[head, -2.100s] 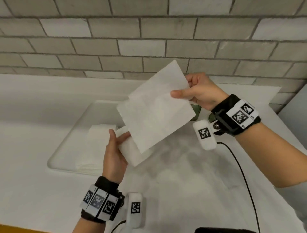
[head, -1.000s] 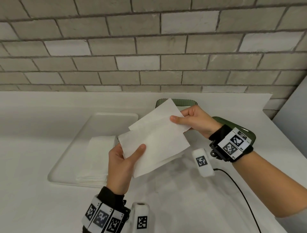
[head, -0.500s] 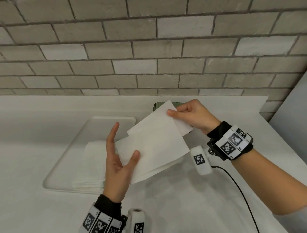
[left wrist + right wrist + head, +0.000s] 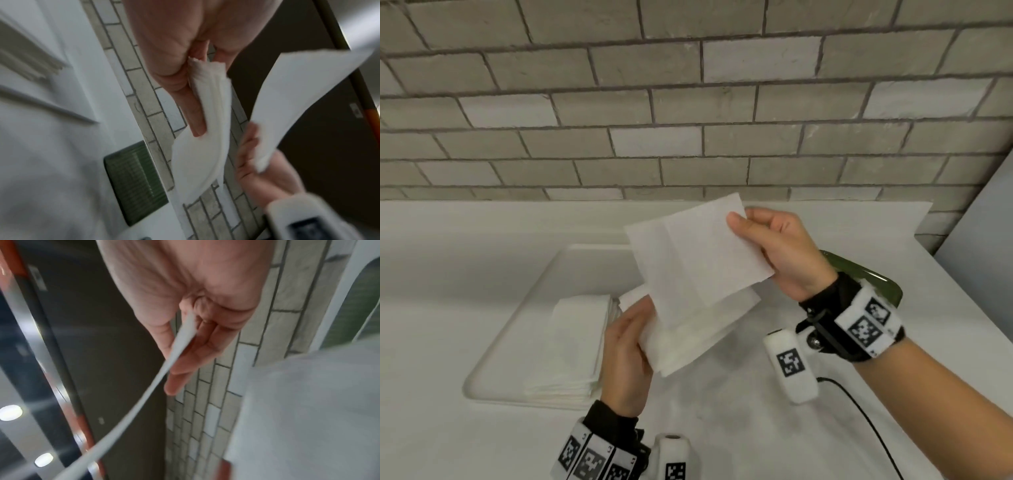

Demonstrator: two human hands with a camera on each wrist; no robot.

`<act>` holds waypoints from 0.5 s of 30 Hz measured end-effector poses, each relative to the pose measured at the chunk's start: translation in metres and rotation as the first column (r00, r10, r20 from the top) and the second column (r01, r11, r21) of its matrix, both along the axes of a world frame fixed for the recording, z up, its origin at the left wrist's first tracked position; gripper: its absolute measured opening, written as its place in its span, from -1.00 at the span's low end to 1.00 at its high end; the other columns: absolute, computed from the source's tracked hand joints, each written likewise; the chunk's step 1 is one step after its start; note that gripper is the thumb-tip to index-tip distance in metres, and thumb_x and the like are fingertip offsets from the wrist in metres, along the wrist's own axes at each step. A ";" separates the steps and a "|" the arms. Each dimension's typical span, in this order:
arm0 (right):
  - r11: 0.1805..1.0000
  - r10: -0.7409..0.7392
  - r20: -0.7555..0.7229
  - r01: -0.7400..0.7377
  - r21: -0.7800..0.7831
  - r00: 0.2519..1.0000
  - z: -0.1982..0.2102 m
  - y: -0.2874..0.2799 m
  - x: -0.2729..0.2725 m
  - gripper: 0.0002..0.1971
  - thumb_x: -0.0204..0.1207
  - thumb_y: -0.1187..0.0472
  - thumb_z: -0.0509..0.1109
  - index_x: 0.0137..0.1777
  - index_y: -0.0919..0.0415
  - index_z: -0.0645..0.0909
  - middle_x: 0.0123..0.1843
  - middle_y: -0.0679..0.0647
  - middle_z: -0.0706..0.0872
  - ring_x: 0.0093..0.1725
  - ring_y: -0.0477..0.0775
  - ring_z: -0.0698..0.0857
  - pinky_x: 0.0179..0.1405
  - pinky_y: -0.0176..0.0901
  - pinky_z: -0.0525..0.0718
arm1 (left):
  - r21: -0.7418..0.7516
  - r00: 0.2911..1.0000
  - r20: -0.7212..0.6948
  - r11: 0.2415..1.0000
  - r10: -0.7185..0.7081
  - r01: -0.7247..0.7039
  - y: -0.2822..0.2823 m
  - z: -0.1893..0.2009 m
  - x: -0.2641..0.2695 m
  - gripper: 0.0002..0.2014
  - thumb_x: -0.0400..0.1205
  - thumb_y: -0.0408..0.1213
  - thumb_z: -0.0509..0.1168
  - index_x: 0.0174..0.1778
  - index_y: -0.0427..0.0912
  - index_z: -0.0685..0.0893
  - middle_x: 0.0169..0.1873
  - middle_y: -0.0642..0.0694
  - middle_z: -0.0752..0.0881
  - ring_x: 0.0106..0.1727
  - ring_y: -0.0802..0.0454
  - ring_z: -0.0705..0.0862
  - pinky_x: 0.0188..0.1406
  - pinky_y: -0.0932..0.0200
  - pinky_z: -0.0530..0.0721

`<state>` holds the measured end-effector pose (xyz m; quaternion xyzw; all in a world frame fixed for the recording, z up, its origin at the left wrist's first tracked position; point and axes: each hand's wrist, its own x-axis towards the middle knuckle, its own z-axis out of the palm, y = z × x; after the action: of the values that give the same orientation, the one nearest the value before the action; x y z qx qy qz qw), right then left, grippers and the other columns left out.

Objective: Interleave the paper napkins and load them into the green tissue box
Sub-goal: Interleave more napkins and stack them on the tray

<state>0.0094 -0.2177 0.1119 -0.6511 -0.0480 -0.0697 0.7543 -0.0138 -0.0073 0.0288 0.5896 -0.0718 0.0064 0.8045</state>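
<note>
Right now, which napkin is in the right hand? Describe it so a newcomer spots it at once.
Start at the white tray on the counter and look right, above it, where two hands meet. The right hand pinches the top napkin by its upper right corner. Unlike the bundle in the left hand, it is a single sheet.

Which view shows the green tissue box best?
Left wrist: the green tissue box shows a whole ribbed dark-green face, unobstructed, though blurred. The head view shows only a dark green edge behind the right hand; whether that is the same piece is unclear. Right wrist catches a blurred green patch at the frame edge.
</note>
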 end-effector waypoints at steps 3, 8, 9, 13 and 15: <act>0.994 -0.075 -0.035 0.072 -0.076 0.997 -0.030 0.005 0.003 -0.76 0.57 0.26 0.42 0.05 0.49 0.71 -0.02 0.30 0.83 -0.11 0.14 0.78 -0.07 -0.10 0.75 | -0.273 0.975 -0.184 0.959 -0.128 0.075 0.001 0.005 0.000 -0.36 0.63 0.26 0.07 0.17 -0.19 0.81 0.21 -0.29 0.79 0.31 -0.21 0.73 0.33 -0.16 0.65; 0.974 -0.131 -0.025 0.124 -0.192 0.991 -0.055 0.014 -0.002 -0.80 0.55 0.26 0.46 -0.32 0.18 0.69 -0.28 0.08 0.73 -0.28 -0.06 0.63 -0.25 -0.28 0.56 | -0.200 0.977 -0.145 0.971 -0.159 0.129 -0.002 0.001 0.002 -0.46 0.50 0.17 0.44 0.22 -0.19 0.78 0.20 -0.21 0.81 0.25 -0.13 0.77 0.00 0.12 0.81; 0.969 -0.151 -0.026 0.143 -0.200 0.988 -0.059 0.014 -0.002 -0.79 0.55 0.26 0.47 -0.33 0.16 0.69 -0.29 0.04 0.72 -0.28 -0.08 0.63 -0.23 -0.27 0.55 | -0.151 0.983 -0.131 0.982 -0.132 0.112 -0.004 0.002 0.003 -0.68 0.54 -0.09 0.48 0.12 -0.20 0.82 0.13 -0.21 0.83 0.20 -0.15 0.79 -0.06 0.15 0.81; 0.979 -0.164 -0.140 0.143 -0.146 0.977 -0.071 0.015 -0.004 -0.73 0.39 0.07 0.57 0.00 0.20 0.70 -0.02 0.09 0.80 -0.09 0.01 0.73 -0.09 -0.14 0.65 | -0.033 0.996 -0.080 0.998 -0.046 0.044 -0.007 -0.007 0.007 -0.59 0.36 -0.46 0.56 0.15 -0.24 0.79 0.08 -0.19 0.85 0.16 -0.20 0.81 -0.09 0.12 0.81; 0.993 -0.118 -0.296 0.109 -0.049 0.948 -0.078 0.016 -0.006 -0.42 0.26 -0.04 0.59 0.27 0.09 0.54 0.18 0.11 0.76 0.03 0.05 0.78 -0.05 -0.11 0.73 | -0.056 0.997 -0.056 0.997 -0.055 0.052 -0.009 -0.007 0.009 -0.42 0.35 -0.51 0.55 0.30 -0.07 0.73 0.15 -0.13 0.83 0.17 -0.10 0.80 -0.07 0.14 0.81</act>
<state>0.0035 -0.2016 0.0336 -0.6677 0.1030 -0.0130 0.7371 -0.0052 -0.0164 0.0216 0.5651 -0.0639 -0.0301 0.8220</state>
